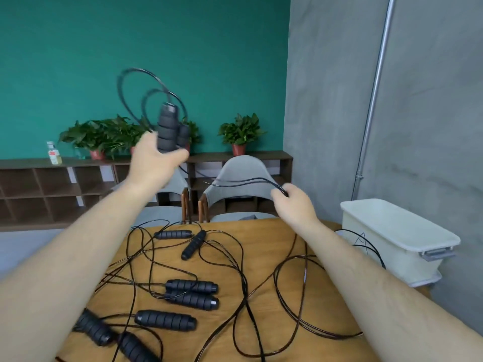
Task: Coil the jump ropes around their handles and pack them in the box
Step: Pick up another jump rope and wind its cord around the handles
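Clerk: Head view, item one. Left hand is gripping two black foam handles, holding them upright above the desk; its fingers are wrapping round their lower ends.

Checker: Rope on those?

Clerk: Held rope is looping in blurred rings above the handles and trailing across to the right hand, whose fingers are pinching a doubled strand over the desk's far edge.

Checker: Stock on the desk?

Clerk: Seven more handles are lying there. Far pair is lying at an angle, ends close together. Middle pair is lying side by side, touching. Single handle is lying just nearer than those. Near pair is lying at the left corner, blurred. Loose ropes are sprawling and crossing among them all.

Checker: Box?

Clerk: White box is sitting at the desk's right end, well apart from both hands, one grey latch facing the camera. Contents: cannot tell. One rope is trailing past its near wall.

Checker: Background?

Clerk: Grey chairs are standing behind the desk; potted plants and a bottle are sitting on a low shelf.
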